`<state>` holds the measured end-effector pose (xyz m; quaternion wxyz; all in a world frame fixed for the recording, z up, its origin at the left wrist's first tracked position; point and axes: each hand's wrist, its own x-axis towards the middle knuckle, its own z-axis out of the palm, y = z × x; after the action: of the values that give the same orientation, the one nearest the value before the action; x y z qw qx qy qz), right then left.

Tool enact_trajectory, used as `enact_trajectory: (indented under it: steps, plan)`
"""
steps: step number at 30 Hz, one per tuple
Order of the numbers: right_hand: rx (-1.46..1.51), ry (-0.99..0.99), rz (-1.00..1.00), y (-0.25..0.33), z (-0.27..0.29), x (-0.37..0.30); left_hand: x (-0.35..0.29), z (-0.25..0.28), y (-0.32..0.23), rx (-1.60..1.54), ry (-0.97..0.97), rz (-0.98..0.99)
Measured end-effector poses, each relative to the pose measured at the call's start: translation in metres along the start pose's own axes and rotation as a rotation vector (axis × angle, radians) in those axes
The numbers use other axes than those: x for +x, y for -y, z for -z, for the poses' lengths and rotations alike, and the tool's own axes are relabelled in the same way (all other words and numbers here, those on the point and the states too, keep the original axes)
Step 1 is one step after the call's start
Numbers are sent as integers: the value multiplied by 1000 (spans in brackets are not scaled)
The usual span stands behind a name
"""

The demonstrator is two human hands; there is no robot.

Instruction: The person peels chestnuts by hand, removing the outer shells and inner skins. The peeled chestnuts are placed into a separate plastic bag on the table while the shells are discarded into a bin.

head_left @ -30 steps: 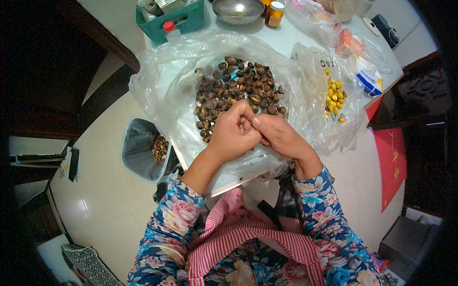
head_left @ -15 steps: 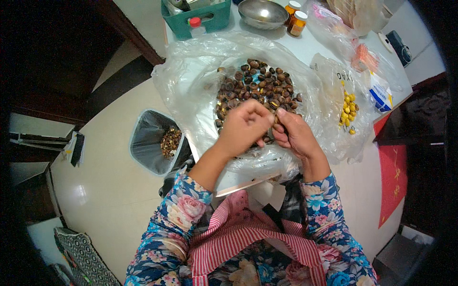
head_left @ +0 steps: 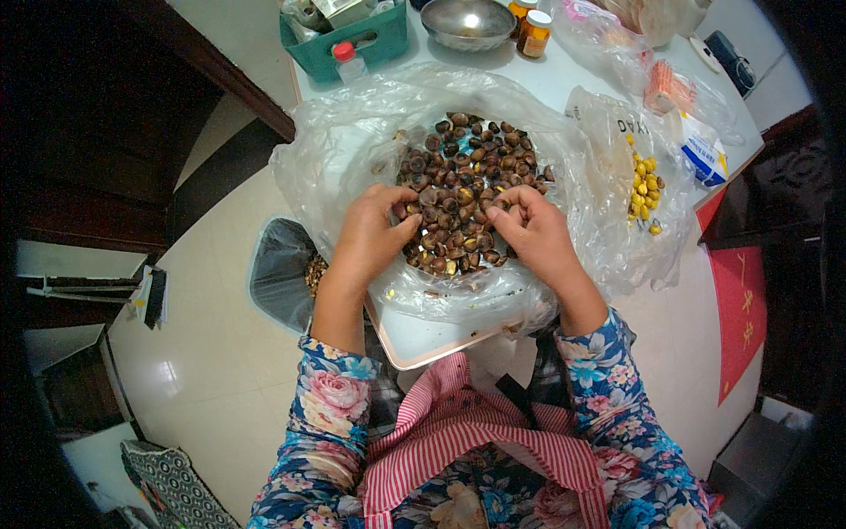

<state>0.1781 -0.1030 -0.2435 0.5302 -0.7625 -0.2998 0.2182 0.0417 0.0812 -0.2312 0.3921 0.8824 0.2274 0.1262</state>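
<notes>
Brown chestnuts (head_left: 458, 189), some with split shells showing yellow, lie heaped in a spread clear plastic bag (head_left: 339, 145) on the table. At the heap's left edge, my left hand (head_left: 374, 231) has its thumb and forefinger curled round a dark chestnut (head_left: 401, 212). Across from it, my right hand (head_left: 536, 234) pinches at a chestnut on the right side, its fingertips down among the others; the lower fingers are partly hidden. Peeled yellow chestnuts (head_left: 646, 187) rest on a second clear bag (head_left: 608, 132) to the right.
A lined bin (head_left: 280, 278) with shells stands on the floor left of the table (head_left: 423, 339). Along the back are a green basket (head_left: 348, 55), a red-capped bottle (head_left: 349, 62), a metal bowl (head_left: 467, 22) and brown jars (head_left: 534, 35). A blue-white packet (head_left: 703, 154) lies far right.
My hands were together over the lower part of the heap and have moved apart, left hand leftward, right hand slightly rightward. More of the chestnuts shows between them. The view has shifted slightly.
</notes>
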Motion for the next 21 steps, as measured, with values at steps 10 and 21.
enact_trajectory:
  steps: [10, 21]
  plan:
    - [20, -17, 26, 10, -3, -2, 13, -13, -14, -30, -175, -100]
    - [51, -63, 45, 4, -4, -1, 17, -51, -45, 218, -222, -153]
